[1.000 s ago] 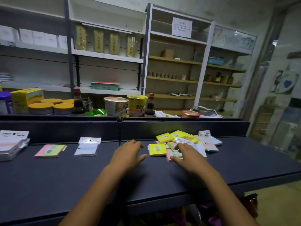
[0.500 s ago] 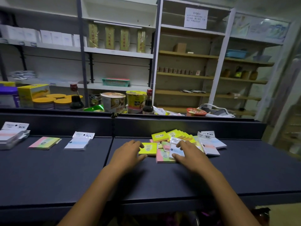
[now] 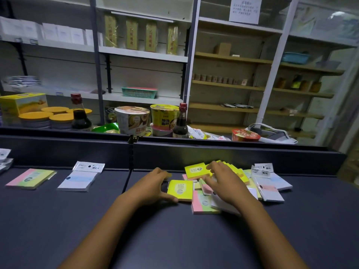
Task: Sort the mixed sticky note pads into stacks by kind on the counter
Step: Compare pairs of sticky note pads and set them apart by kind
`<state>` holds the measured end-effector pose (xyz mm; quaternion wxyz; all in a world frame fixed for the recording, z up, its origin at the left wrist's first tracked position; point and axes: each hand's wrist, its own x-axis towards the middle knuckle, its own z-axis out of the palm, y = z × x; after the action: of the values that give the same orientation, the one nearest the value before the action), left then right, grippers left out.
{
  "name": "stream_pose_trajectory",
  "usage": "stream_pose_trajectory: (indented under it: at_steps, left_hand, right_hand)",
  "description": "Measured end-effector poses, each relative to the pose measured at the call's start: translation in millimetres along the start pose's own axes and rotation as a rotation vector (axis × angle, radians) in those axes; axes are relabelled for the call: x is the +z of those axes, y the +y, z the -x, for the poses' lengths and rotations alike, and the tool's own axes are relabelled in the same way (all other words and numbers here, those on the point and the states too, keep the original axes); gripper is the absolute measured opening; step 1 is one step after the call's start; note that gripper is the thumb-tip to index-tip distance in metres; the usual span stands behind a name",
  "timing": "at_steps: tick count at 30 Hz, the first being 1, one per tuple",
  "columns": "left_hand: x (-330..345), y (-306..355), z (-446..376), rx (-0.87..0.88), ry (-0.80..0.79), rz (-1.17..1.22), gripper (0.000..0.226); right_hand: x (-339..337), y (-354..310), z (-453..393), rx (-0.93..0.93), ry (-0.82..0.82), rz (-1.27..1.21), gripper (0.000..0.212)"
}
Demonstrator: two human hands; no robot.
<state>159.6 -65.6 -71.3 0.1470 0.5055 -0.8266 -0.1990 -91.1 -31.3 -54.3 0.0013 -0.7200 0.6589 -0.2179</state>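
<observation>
Landmark: a jumbled heap of sticky note pads (image 3: 231,183) lies on the dark counter (image 3: 174,239), against its raised back wall; every place below is given from this heap.
Left hand: the left hand (image 3: 153,186) rests just left of the heap, thumb and fingers curved around a yellow pad (image 3: 180,190). The thumb touches the pad's near edge and the fingers its far side, so it grips the pad, probably to draw it clear of the pile.
Yellow pad: flat on the counter at the heap's left edge, touching the other pads.
Right hand: the right hand (image 3: 223,183) lies palm down on top of the heap with fingers spread and nearly straight, clamped on nothing. It seems to be holding the pile still or fanning it out to show each kind.
Started stacks: well left of the heap lie a white and pale blue packet (image 3: 79,178) and, farther left, a pink and green pad (image 3: 29,178), set apart from each other, likely so each kind has its own spot.
Far left: more white packets (image 3: 4,160) show at the frame edge, only partly visible.
Progress: judging by the heap, most sorting is not yet done.
</observation>
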Motion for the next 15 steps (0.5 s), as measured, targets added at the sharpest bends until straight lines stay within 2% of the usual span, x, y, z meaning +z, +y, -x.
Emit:
stream_pose_trajectory:
  at_steps: [3,8,11,15]
  left_hand:
    - [-2.3,-7.1,-10.1,0.007,-0.074,0.033,0.102]
    - [-4.7,-10.7,-17.7,0.042,-0.117,0.05,0.082]
    - [-9.7,-9.2,-18.0,0.075,-0.022,0.148,0.076]
    - [-22.1,-3.4,-18.7,0.102,0.19,0.481,0.076]
  right_hand:
    - [5.1,-0.2,-14.1,-0.01,0.047,-0.001,0.032]
    - [10.1,0.8,-29.6,-0.005,0.094,-0.037,0.03]
    - [11.5,-0.7,-38.9,0.006,0.119,-0.077,0.028]
    - [10.8,-5.5,-50.8,0.036,0.138,-0.086,0.029]
